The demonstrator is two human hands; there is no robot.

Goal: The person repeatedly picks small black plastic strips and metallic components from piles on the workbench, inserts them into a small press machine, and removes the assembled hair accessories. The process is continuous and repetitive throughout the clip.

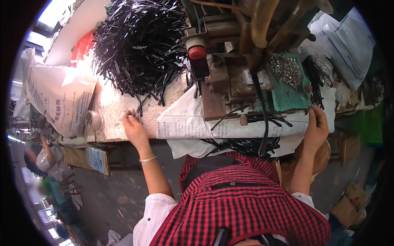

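Note:
My left hand point(135, 130) is over the pale worktop, just short of a big heap of slim black eyeglass temples point(139, 49). Its fingers are loosely bent and somewhat apart, and I see nothing held in them. At the right, my right hand point(317, 128) is by the front corner of the green plate point(283, 101), its fingertips drawn together; whatever they may hold is too small to make out. Between the hands stands a brown metal bench machine point(236, 80) with a red knob point(197, 52). Several loose black temples point(271, 118) lie along its front edge.
Small metal parts point(285, 70) are piled on the green plate. A tape roll point(93, 120) and a white printed sack point(61, 96) are at the left. More temples point(246, 145) sit below the bench edge. A black cable point(264, 110) hangs before the machine. Another person point(43, 158) is far left.

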